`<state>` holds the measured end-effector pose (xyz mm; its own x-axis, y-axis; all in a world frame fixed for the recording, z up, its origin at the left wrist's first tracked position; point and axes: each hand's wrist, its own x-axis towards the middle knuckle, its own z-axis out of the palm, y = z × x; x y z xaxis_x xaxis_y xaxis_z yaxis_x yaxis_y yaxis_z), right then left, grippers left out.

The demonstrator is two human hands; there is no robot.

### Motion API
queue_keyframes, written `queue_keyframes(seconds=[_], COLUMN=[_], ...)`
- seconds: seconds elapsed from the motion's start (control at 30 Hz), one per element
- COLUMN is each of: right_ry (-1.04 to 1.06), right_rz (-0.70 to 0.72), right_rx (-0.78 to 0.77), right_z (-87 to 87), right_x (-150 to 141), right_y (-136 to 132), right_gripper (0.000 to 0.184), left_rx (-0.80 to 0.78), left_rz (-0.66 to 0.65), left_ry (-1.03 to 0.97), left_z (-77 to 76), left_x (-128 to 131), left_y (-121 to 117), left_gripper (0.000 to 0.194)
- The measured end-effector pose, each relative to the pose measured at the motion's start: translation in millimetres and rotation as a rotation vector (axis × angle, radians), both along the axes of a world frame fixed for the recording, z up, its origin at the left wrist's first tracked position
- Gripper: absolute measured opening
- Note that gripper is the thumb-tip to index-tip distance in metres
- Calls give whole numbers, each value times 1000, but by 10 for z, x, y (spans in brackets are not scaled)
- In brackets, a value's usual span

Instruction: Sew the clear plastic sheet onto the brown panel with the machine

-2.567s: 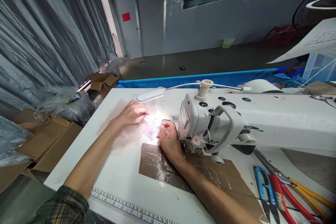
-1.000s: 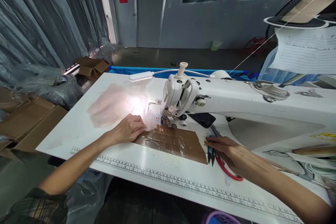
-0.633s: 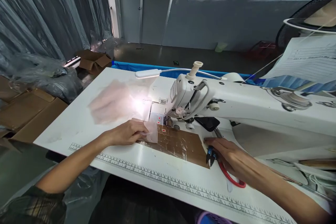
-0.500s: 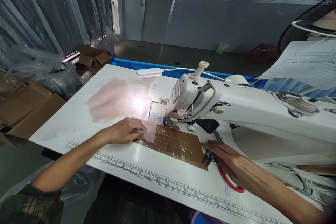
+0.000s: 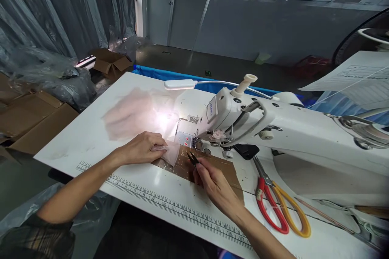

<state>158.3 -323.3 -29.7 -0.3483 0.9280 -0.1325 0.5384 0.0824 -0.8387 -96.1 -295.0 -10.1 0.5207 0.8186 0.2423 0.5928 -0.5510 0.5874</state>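
My left hand [image 5: 142, 149] is closed on a small pale pink fabric piece [image 5: 172, 153], pinching it just left of the presser foot of a white sewing machine [image 5: 237, 117]. My right hand [image 5: 214, 184] grips a small thread snipper [image 5: 192, 158], its dark blades pointing up and left toward the fabric piece. Both hands rest over a brown taped patch [image 5: 223, 168] on the white table [image 5: 91, 137]. A sheer pink fabric sheet [image 5: 133, 111] lies spread behind my left hand under the bright lamp [image 5: 180, 84].
Red-handled scissors [image 5: 269, 206] and yellow-handled scissors [image 5: 293, 214] lie on the table right of my right hand. A printed ruler [image 5: 170, 206] runs along the near edge. Cardboard boxes [image 5: 39, 121] and plastic bags [image 5: 51, 85] sit on the floor at left.
My right hand picked the snipper up from beside the scissors and moved left with it to the fabric piece. My left hand stayed on the fabric piece. The camera shifted.
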Motion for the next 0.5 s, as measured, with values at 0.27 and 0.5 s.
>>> queue_keyframes(seconds=[0.27, 0.5], right_ry=[-26, 166], right_rz=[-116, -323], right_rx=[-94, -3], right_z=[-48, -44], right_x=[-283, -402], right_y=[303, 232], right_gripper=[64, 59], left_rx=[20, 23], left_rz=[17, 16], left_ry=[24, 6], left_z=[-13, -51], left_x=[-30, 4], left_y=[5, -58], left_gripper=[17, 29])
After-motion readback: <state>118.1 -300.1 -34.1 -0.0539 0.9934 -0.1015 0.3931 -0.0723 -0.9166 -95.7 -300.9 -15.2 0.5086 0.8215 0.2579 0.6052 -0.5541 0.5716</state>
